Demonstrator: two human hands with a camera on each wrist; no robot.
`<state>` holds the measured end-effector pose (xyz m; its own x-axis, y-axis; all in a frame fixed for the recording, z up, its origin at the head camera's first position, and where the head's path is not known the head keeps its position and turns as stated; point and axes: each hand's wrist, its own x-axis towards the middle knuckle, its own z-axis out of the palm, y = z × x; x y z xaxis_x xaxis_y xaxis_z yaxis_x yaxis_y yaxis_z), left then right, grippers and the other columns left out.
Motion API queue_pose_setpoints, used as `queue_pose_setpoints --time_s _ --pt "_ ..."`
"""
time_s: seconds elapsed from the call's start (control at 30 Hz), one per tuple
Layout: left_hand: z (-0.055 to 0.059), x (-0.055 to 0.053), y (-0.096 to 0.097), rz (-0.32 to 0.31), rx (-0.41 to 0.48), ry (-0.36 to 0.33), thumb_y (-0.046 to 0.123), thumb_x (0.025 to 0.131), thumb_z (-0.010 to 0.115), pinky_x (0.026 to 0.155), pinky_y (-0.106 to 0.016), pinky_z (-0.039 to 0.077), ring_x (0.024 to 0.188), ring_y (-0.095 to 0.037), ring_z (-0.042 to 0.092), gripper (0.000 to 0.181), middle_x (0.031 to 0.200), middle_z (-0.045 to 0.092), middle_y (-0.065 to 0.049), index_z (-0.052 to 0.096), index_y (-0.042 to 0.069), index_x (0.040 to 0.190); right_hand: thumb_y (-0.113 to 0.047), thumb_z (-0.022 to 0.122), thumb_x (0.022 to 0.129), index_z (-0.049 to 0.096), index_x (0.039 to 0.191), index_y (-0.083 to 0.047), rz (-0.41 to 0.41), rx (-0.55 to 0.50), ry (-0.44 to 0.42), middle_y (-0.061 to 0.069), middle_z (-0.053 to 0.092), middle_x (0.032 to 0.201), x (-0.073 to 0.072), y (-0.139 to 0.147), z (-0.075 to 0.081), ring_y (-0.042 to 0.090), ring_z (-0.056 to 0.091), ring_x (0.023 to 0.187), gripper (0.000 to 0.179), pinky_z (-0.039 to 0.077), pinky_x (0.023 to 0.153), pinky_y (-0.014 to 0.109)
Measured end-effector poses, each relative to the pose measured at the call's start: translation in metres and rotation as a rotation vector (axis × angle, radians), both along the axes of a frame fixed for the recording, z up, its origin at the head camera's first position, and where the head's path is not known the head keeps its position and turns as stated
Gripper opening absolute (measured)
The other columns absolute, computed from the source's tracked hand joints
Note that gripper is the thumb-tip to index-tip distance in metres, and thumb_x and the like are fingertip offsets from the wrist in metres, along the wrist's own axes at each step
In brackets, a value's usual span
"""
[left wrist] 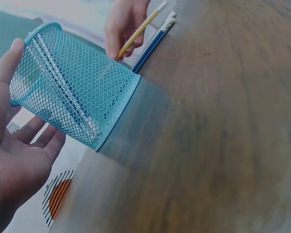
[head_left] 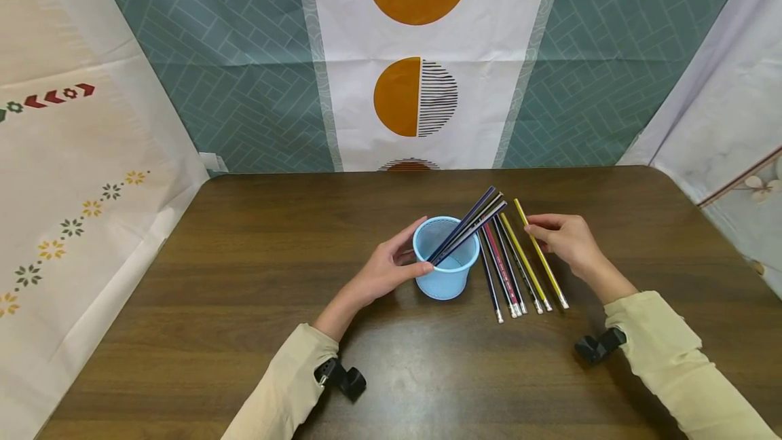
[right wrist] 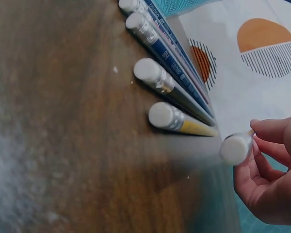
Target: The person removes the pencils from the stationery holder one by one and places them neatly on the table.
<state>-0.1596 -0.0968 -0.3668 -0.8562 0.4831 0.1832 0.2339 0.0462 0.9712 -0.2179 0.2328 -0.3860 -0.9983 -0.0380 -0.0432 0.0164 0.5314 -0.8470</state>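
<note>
A light-blue mesh pencil cup (head_left: 442,285) stands upright on the table, with several dark pencils (head_left: 469,234) leaning out of it to the right. My left hand (head_left: 391,263) holds the cup near its rim, thumb on the near side and fingers on the far side. My right hand (head_left: 565,240) pinches a yellow pencil (head_left: 547,267) between thumb and fingers, its eraser end towards me. That white eraser (right wrist: 234,149) faces the right wrist camera. Between cup and right hand lie several pencils side by side, including a pink one (head_left: 499,267) and another yellow pencil (head_left: 526,263).
The brown wooden table (head_left: 275,243) runs under everything. A teal patterned cloth (head_left: 244,87) with a white middle panel hangs behind its back edge. Pale cloths (head_left: 79,155) hang at both sides. Each wrist wears a black camera (head_left: 601,345).
</note>
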Motion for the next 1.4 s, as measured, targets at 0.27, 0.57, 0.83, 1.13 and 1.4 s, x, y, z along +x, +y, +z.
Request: queue_pose_setpoints --time_s 0.27,0.57,0.83,1.13,1.4 --pt "-0.019 -0.011 0.000 -0.006 0.015 0.002 -0.003 0.089 0.067 0.104 -0.042 0.039 0.130 -0.035 0.044 0.073 0.148 0.039 -0.019 0.029 0.003 0.151 -0.017 0.064 0.095 0.059 0.124 0.011 -0.002 0.000 -0.040 0.025 0.061 0.117 -0.003 0.003 -0.008 0.007 0.056 0.079 0.040 0.053 0.064 0.022" --pt "-0.031 -0.016 -0.001 -0.006 0.032 0.020 0.007 0.088 0.071 0.103 -0.039 0.041 0.127 -0.030 0.048 0.075 0.146 0.043 -0.014 0.031 0.005 0.151 -0.014 0.062 0.095 0.057 0.125 0.013 0.010 -0.056 -0.087 0.026 0.059 0.118 -0.004 -0.001 -0.014 0.006 0.058 0.078 0.041 0.055 0.065 0.025" --pt "-0.030 -0.015 -0.001 -0.010 0.033 0.015 0.004 0.089 0.070 0.103 -0.038 0.041 0.128 -0.030 0.047 0.074 0.147 0.042 -0.014 0.030 0.005 0.151 -0.015 0.064 0.095 0.058 0.123 0.013 0.004 -0.044 -0.096 0.028 0.058 0.120 -0.003 -0.002 -0.014 0.007 0.058 0.078 0.040 0.056 0.066 0.026" --pt "-0.025 -0.013 0.000 -0.008 0.031 -0.013 -0.006 0.088 0.065 0.105 -0.043 0.038 0.129 -0.036 0.044 0.074 0.147 0.038 -0.020 0.028 0.002 0.151 -0.018 0.064 0.095 0.061 0.122 0.010 -0.026 0.000 -0.093 0.029 0.057 0.123 -0.002 -0.005 -0.012 0.009 0.060 0.081 0.040 0.056 0.066 0.025" --pt "-0.005 -0.003 0.000 -0.010 0.018 -0.016 -0.005 0.088 0.066 0.105 -0.046 0.038 0.128 -0.041 0.044 0.072 0.146 0.039 -0.025 0.028 -0.003 0.150 -0.019 0.064 0.095 0.063 0.119 0.009 -0.062 0.039 -0.082 0.027 0.060 0.117 0.001 -0.009 -0.011 0.013 0.059 0.079 0.037 0.055 0.063 0.023"
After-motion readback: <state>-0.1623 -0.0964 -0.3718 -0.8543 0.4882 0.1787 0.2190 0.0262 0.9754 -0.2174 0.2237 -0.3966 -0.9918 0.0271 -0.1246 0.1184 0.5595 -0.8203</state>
